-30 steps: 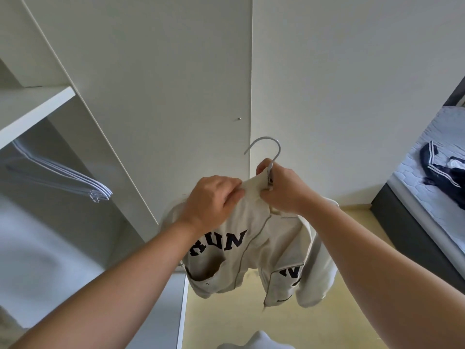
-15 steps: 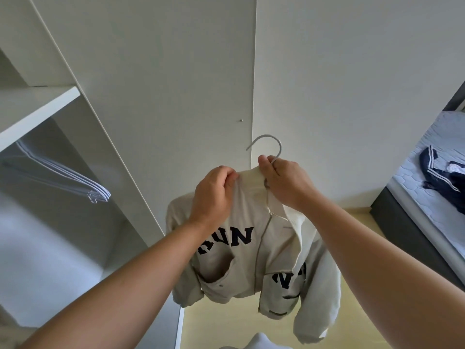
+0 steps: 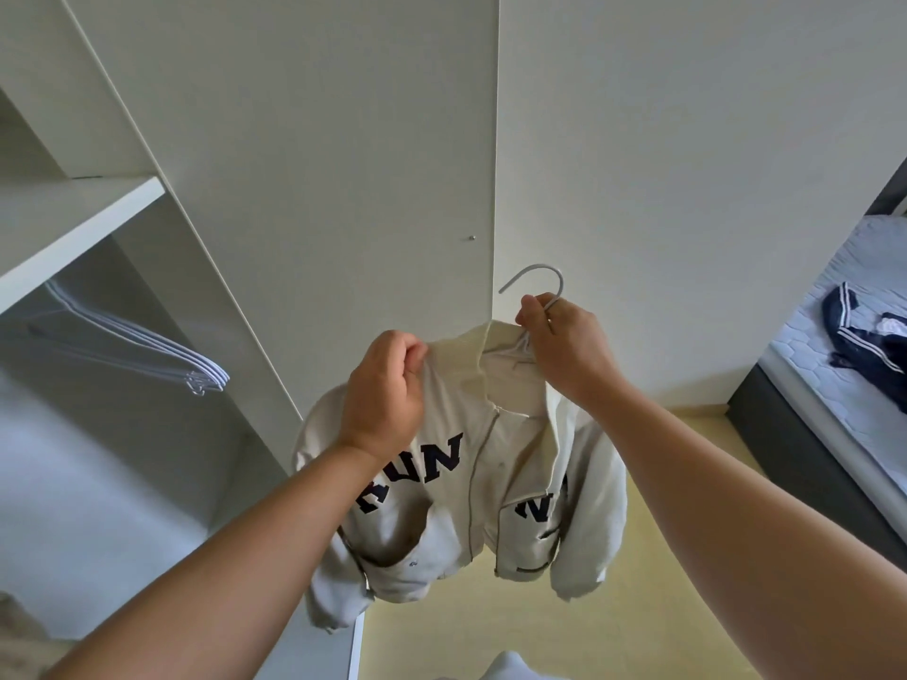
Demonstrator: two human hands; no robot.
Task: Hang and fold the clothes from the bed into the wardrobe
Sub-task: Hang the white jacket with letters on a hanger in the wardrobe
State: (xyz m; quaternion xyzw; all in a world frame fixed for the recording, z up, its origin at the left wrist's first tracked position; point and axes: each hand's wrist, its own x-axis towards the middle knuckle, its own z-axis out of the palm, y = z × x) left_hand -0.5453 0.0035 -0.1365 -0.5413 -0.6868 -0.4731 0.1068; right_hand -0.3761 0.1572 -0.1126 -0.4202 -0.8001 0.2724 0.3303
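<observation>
spare hangers [image 3: 201, 377] hang in the wardrobe [image 3: 162, 267]. the left grip [image 3: 387, 385] pinches the cream jacket [image 3: 456, 463] by its collar, drawn apart from the right grip [image 3: 569, 346], which now holds the hanger [image 3: 535, 269] neck. the jacket looks seated, ready for the rail. navy clothes [image 3: 859, 336] lie on the bed [image 3: 844, 400].

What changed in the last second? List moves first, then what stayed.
The left hand slid left along the collar of the cream jacket, away from the right hand; the jacket opened out and its sleeves hang lower. Unchanged: the right hand grips the wire hanger below its hook, the left hand pinches the collar; the empty hangers in the wardrobe and the navy garment on the bed.
</observation>
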